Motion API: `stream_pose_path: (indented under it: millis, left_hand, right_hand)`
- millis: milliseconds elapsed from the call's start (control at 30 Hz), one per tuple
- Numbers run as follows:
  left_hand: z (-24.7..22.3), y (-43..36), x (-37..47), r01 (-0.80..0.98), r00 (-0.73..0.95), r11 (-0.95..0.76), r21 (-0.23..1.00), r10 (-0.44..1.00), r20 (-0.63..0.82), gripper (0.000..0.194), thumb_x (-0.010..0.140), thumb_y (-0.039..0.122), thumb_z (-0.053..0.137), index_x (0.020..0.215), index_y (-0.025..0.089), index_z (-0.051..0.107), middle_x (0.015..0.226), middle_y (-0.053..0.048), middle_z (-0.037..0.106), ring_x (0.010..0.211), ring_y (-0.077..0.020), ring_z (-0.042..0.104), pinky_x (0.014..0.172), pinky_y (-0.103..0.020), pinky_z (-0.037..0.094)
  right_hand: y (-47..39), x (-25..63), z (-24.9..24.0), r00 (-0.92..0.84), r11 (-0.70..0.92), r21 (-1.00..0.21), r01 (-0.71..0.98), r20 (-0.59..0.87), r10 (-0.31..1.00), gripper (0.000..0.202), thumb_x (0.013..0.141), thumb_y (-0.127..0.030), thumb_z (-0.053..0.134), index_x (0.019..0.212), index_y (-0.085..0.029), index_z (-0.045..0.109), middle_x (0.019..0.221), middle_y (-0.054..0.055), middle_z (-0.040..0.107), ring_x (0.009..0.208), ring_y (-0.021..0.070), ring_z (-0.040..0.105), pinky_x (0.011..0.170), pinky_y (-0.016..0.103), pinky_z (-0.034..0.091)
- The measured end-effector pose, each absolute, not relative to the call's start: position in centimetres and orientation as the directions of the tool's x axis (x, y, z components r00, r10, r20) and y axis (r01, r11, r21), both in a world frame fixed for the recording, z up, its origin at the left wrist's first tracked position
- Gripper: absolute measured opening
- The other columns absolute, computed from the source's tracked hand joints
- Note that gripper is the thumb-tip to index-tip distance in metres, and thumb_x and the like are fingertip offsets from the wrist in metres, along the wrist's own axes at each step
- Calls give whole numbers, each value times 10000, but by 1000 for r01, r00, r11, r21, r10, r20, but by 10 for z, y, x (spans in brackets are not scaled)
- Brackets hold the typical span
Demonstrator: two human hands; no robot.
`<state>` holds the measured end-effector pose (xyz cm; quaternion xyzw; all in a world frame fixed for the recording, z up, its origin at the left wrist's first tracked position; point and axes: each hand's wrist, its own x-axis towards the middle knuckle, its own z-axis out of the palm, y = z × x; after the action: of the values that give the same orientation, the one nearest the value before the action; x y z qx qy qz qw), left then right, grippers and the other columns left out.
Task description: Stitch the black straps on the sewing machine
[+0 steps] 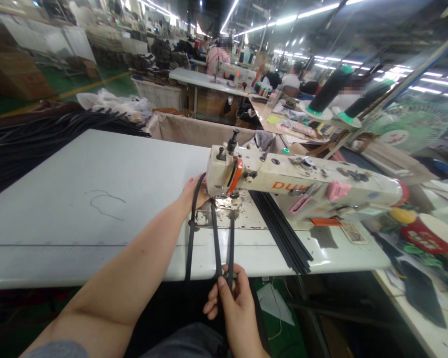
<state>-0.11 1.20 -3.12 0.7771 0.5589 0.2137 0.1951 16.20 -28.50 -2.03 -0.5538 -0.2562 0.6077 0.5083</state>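
A white sewing machine (254, 174) stands on the table, with narrow black straps (216, 238) running from under its needle area toward me. My right hand (233, 298) is closed around two strap lengths below the table's front edge, thumb pressed on one of them. Beside the machine head's left side is my left hand (196, 193), its fingers mostly hidden behind the head. Another black strap length (191, 233) loops across that hand and hangs over the front edge; whether the fingers grip it cannot be seen. The metal needle plate (224, 203) lies under the presser foot.
A bundle of flat black strips (280, 228) lies right of the needle area. More black strips (52, 139) are heaped at the left. Loose thread (106, 206) rests on the white tabletop (78, 174). Two thread cones (330, 92) stand behind; a red tub (429, 232) sits right.
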Motion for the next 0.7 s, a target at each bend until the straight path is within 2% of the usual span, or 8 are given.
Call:
stream_pose_path:
  millis: [67,233,367,467,700]
  left_hand:
    - [-29,10,0,790,265,-294,539,955,133,542,989,312,657,1528,254,682,1695,-104,624,1632,-341,472,1375,-542,272]
    - [-19,2,4,787,212,-258,561,966,147,451,982,257,612,1404,191,756,1574,-169,713,1527,-398,581,1334,-593,325]
    - [-8,-5,6,766,169,-218,605,976,138,357,937,200,617,1238,182,807,1409,-148,800,1367,-390,688,1317,-582,364]
    - [-4,-8,7,778,157,-202,595,979,128,315,916,175,625,1162,170,823,1356,-146,817,1346,-388,699,1333,-565,352]
    - [0,-11,9,772,132,-184,609,983,129,419,948,177,622,1332,177,790,1456,-155,785,1392,-373,682,1348,-537,340]
  right_hand:
    - [-280,161,-12,118,-357,-874,-330,-413,903,750,782,-824,899,1101,-249,539,650,-65,722,472,159,719,420,196,509]
    - [-275,157,-7,140,-353,-878,-324,-413,900,759,757,-846,900,1035,-261,505,635,-72,722,467,155,719,419,201,527]
    - [-274,155,-9,156,-353,-881,-317,-415,896,748,757,-846,900,1006,-266,498,632,-69,729,463,159,723,418,208,534]
    - [-273,155,-9,162,-357,-880,-313,-420,893,760,741,-850,907,1002,-270,492,632,-63,738,458,165,723,414,215,536]
    - [-270,154,-7,164,-361,-871,-333,-430,888,775,714,-857,921,972,-271,486,622,-61,741,460,163,727,414,208,534]
